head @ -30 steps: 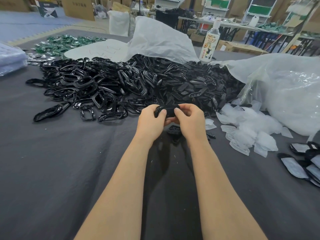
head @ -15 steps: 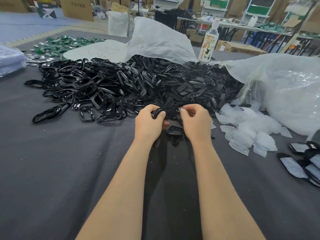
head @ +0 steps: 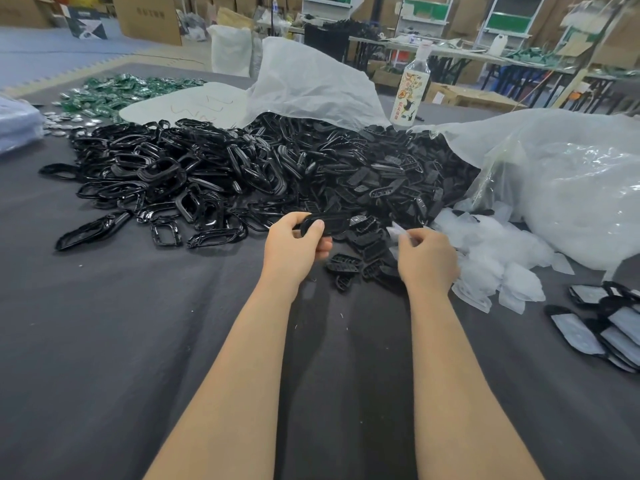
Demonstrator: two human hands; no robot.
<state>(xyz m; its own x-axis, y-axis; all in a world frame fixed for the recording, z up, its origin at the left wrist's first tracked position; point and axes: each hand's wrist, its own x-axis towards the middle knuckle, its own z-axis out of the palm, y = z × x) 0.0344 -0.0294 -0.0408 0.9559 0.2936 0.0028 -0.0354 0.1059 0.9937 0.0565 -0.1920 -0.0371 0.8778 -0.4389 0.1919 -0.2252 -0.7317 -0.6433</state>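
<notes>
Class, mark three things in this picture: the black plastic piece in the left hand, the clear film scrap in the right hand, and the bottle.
black plastic piece (head: 334, 222): head view, its exposed middle.
clear film scrap (head: 396, 231): head view, its free end.
bottle (head: 410, 98): head view, its printed label.

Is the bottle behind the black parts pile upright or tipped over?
Upright: the bottle stands on its base, cap at the top, just behind the pile of black parts.

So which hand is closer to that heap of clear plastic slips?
Right. The right hand is at the left edge of the heap, pinching one slip; the left hand is further left, gripping a black plastic part.
</notes>
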